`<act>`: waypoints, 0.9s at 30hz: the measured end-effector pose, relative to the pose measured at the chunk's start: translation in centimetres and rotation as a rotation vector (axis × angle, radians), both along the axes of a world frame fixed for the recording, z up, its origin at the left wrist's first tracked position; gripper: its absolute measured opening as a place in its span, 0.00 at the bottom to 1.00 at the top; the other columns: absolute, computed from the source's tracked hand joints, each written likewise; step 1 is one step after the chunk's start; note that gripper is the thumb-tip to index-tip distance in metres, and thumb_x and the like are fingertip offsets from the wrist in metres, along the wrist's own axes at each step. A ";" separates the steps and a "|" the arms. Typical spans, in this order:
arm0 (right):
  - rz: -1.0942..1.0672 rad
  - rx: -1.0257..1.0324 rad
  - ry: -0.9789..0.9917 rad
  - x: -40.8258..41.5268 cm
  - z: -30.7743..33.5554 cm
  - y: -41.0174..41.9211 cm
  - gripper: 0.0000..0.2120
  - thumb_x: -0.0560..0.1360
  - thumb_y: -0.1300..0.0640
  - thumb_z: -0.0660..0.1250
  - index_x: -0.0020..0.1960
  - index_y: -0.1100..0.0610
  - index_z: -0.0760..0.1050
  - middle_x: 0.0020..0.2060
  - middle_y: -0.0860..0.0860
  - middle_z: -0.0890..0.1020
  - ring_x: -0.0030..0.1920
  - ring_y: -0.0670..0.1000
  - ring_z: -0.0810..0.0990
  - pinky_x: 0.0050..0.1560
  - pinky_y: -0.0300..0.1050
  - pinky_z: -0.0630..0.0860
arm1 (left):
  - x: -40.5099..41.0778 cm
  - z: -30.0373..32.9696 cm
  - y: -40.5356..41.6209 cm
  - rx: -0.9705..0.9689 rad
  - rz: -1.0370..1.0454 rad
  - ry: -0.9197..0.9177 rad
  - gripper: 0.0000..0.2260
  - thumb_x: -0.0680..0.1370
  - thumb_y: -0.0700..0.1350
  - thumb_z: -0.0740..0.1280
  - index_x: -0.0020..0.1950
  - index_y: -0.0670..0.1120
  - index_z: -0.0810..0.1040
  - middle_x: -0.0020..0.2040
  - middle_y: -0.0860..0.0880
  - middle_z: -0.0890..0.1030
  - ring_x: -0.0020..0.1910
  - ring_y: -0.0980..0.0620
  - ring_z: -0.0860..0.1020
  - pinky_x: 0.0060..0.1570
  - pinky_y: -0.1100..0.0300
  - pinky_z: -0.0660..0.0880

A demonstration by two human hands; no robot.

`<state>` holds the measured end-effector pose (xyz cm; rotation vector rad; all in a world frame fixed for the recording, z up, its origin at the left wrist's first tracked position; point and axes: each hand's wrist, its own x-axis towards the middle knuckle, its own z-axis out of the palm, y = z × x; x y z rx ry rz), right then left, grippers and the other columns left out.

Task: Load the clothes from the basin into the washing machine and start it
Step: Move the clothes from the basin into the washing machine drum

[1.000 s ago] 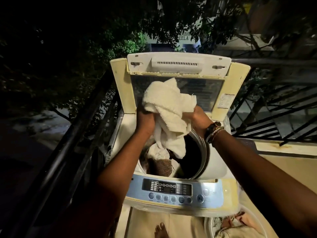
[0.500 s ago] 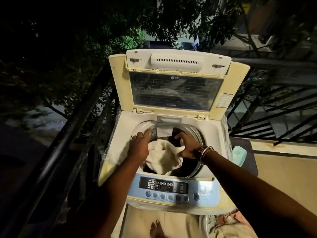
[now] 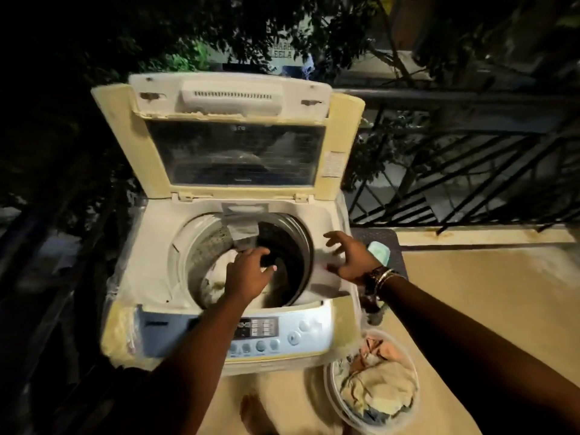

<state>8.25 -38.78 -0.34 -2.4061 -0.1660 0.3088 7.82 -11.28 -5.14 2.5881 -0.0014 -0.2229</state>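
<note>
The left hand (image 3: 249, 273) is held over the mouth of the drum (image 3: 301, 246), palm down, with the fingers loosely spread and nothing gripped in them. The right hand (image 3: 353, 257) is held over the right side of the washing machine's (image 3: 150, 265) top deck, its fingers spread wide and likewise empty; bangles (image 3: 381, 277) are worn at that wrist. Whether either hand touches the surface below cannot be told through the motion blur.

Inside the drum, pale clothes (image 3: 216, 277) are seen lying low on the left side, partly hidden by the left hand. The lid (image 3: 232, 136) is raised upright at the back, its dark window facing the camera. The control panel (image 3: 282, 335) with a row of round buttons is crossed by the left forearm at the front edge of the machine.

On the floor (image 3: 489, 296), just to the right of the machine's front corner, a round basin (image 3: 329, 381) is set, and more clothes (image 3: 383, 387) are heaped in it: cream fabric on top, pinkish cloth toward the back, something darker at the near rim. A bare foot (image 3: 254, 414) is seen at the bottom edge, before the machine. A small pale green object (image 3: 379, 251) rests on a dark stand behind the right hand. A black railing (image 3: 470, 171) is seen behind and to the right, with dark foliage beyond.
</note>
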 end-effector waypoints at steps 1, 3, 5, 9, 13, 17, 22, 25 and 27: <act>-0.012 -0.008 -0.004 -0.2 0.0 -1.6 0.33 0.69 0.55 0.78 0.70 0.51 0.69 0.56 0.49 0.80 0.49 0.52 0.82 0.51 0.46 0.79 | -0.2 0.2 -1.8 -0.012 -0.004 -0.015 0.18 0.75 0.56 0.72 0.64 0.54 0.79 0.61 0.50 0.80 0.63 0.45 0.77 0.59 0.47 0.75; -0.058 0.007 -0.013 -0.8 -0.5 -5.2 0.31 0.70 0.58 0.78 0.69 0.52 0.70 0.54 0.48 0.81 0.45 0.46 0.82 0.45 0.37 0.76 | -1.0 0.2 -5.8 -0.037 -0.022 -0.060 0.17 0.75 0.55 0.72 0.62 0.53 0.80 0.60 0.50 0.81 0.61 0.44 0.78 0.57 0.46 0.76; -0.138 0.070 -0.042 -1.7 -1.2 -8.5 0.25 0.71 0.56 0.77 0.64 0.49 0.72 0.50 0.47 0.83 0.42 0.43 0.82 0.42 0.35 0.75 | -2.4 0.3 -9.9 -0.048 -0.051 -0.128 0.16 0.74 0.55 0.70 0.61 0.54 0.80 0.57 0.50 0.81 0.58 0.43 0.79 0.55 0.47 0.76; -0.230 0.251 -0.108 -5.5 -3.4 -15.1 0.19 0.73 0.59 0.76 0.59 0.49 0.74 0.46 0.52 0.83 0.40 0.54 0.83 0.43 0.47 0.80 | -6.5 0.8 -19.0 -0.076 -0.115 -0.338 0.13 0.76 0.53 0.68 0.60 0.55 0.79 0.57 0.55 0.79 0.60 0.49 0.76 0.57 0.49 0.72; -0.267 0.208 -0.063 -11.5 -8.4 -22.4 0.19 0.72 0.49 0.73 0.60 0.48 0.74 0.45 0.46 0.83 0.41 0.49 0.83 0.43 0.46 0.80 | -10.8 -0.4 -28.5 -0.077 -0.326 -0.347 0.16 0.76 0.52 0.69 0.64 0.54 0.77 0.64 0.53 0.76 0.66 0.48 0.73 0.63 0.51 0.69; -0.210 -0.004 0.185 -17.9 -15.0 -28.3 0.29 0.70 0.44 0.72 0.69 0.45 0.70 0.55 0.45 0.81 0.54 0.51 0.82 0.53 0.50 0.80 | -14.8 -4.7 -34.9 0.013 -0.479 -0.106 0.22 0.73 0.55 0.68 0.67 0.52 0.76 0.66 0.48 0.76 0.64 0.43 0.74 0.61 0.47 0.72; -0.038 -0.328 0.531 -23.5 -22.5 -32.3 0.49 0.70 0.36 0.72 0.81 0.51 0.52 0.76 0.60 0.64 0.75 0.64 0.65 0.72 0.58 0.66 | -18.2 -13.8 -33.9 0.235 -0.567 0.274 0.37 0.72 0.56 0.73 0.77 0.46 0.66 0.76 0.38 0.68 0.73 0.36 0.68 0.69 0.43 0.70; -0.021 -0.343 0.577 -25.1 -25.5 -32.8 0.51 0.70 0.38 0.74 0.82 0.52 0.50 0.79 0.63 0.56 0.78 0.66 0.57 0.76 0.58 0.62 | -18.0 -17.5 -32.8 0.339 -0.577 0.412 0.43 0.73 0.60 0.73 0.81 0.47 0.57 0.79 0.38 0.61 0.77 0.36 0.61 0.75 0.45 0.63; -0.027 -0.309 0.512 -25.1 -27.8 -32.6 0.52 0.69 0.40 0.76 0.82 0.53 0.50 0.79 0.64 0.55 0.78 0.67 0.56 0.77 0.58 0.60 | -17.4 -20.0 -32.6 0.335 -0.598 0.404 0.44 0.73 0.59 0.74 0.81 0.46 0.57 0.79 0.37 0.61 0.77 0.36 0.61 0.75 0.44 0.63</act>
